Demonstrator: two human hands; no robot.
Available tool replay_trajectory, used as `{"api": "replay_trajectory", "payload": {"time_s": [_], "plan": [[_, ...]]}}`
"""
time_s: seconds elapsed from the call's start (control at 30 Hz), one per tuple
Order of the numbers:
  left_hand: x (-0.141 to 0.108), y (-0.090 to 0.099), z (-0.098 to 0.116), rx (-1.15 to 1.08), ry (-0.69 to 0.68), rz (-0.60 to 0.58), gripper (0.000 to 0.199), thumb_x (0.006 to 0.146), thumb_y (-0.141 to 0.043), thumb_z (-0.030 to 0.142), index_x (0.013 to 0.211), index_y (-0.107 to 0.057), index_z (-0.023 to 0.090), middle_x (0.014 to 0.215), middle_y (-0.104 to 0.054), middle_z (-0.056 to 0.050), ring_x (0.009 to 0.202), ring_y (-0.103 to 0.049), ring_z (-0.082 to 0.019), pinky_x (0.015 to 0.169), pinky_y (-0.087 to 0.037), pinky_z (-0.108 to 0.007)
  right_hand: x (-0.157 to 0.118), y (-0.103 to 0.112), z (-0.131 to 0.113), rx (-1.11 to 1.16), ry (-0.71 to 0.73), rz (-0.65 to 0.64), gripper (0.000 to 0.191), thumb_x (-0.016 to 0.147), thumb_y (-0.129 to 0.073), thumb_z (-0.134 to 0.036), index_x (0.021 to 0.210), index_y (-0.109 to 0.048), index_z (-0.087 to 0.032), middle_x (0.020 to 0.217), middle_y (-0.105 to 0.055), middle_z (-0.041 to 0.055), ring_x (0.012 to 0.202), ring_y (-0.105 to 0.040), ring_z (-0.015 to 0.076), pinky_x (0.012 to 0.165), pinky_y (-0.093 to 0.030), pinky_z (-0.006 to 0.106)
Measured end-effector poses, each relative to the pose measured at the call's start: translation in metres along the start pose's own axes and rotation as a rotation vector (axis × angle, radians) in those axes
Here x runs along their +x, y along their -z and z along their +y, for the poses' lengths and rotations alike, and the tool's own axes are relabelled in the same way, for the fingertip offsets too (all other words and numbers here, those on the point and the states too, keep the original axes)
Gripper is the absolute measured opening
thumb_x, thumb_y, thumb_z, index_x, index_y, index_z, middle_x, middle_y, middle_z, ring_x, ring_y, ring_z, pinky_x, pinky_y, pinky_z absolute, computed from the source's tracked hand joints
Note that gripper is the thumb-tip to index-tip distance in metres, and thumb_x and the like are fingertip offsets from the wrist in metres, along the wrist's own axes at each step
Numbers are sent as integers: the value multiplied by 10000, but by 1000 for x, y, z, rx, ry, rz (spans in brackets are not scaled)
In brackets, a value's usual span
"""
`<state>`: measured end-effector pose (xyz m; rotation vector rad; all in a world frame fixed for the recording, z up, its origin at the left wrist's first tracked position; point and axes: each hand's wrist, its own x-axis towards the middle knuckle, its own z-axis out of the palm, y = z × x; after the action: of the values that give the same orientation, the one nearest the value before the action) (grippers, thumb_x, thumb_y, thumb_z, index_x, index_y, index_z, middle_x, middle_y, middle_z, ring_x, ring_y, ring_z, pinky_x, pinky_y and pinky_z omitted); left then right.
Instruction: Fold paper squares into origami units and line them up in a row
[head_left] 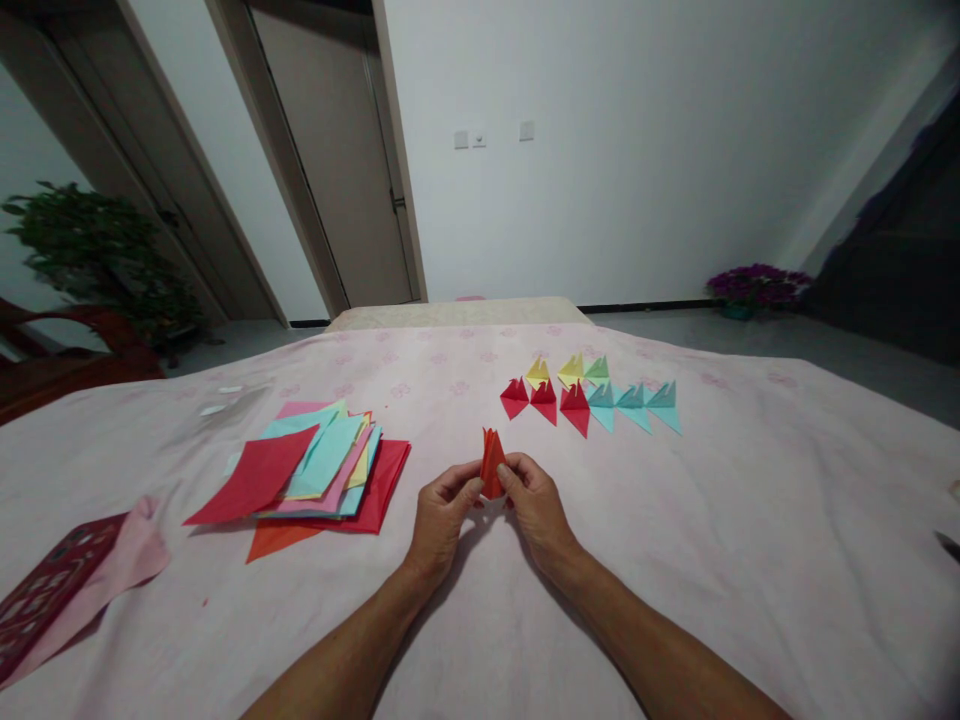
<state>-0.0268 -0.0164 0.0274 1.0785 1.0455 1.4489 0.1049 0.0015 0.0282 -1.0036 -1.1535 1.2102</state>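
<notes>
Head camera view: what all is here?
Folded paper: one, orange, centre
Folded figures: nine, red, light blue, yellow and green, right of centre
Paper pile: one, multicoloured, left
Patterned item: one, dark red, lower left
Crumpled piece: one, pink, beside it
Cloth: one, pale pink, beneath these
Farther surface: one, beige, back
Doors: two, brownish, back left
Wall plates: three, white, on the wall
Plant: one, green, far left
Flowers: one cluster, purple, far right
Wooden furniture: one, reddish-brown, left edge
Object: one, dark, right edge
Left hand: one, paper's left
Right hand: one, paper's right
</notes>
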Motion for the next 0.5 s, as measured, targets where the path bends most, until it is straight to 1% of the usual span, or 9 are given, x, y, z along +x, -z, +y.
{"api": "replay_trajectory", "payload": {"time_s": [0.13, 0.27, 0.4, 0.5], "plan": [[0, 0, -1, 33, -8, 23, 289, 790, -713, 355, 985, -774, 150, 841, -744, -75, 657, -596, -144, 667, -477, -273, 1, 1, -1, 42, -20, -17, 291, 787, -656, -472, 797, -632, -182, 689, -599, -7, 608, -507, 137, 564, -389, 253], [-1, 0, -2, 54, -21, 25, 285, 803, -703, 348, 992, -759, 143, 818, -737, -67, 674, -601, -147, 679, -480, -275, 1, 1, -2, 35, -24, -24, 273, 786, -663, -449, 783, -632, -177, 682, -609, -6, 606, -517, 135, 566, -402, 252], [-2, -2, -2, 25, -8, 68, 239, 737, -759, 312, 906, -735, 145, 824, -732, -60, 719, -629, -160, 689, -480, -267, 0, 0, 1, -51, 18, -6, 225, 778, -675, -401, 747, -635, -181, 666, -628, -3, 608, -540, 144, 580, -432, 264], [-1, -2, -4, 23, -1, 84, 226, 688, -793, 299, 827, -699, 147, 759, -706, -34, 671, -615, -151, 641, -466, -249, -3, 0, 3, -112, 84, 11, 194, 769, -693, -367, 741, -645, -181, 690, -647, 4, 643, -568, 153, 614, -460, 273]]}}
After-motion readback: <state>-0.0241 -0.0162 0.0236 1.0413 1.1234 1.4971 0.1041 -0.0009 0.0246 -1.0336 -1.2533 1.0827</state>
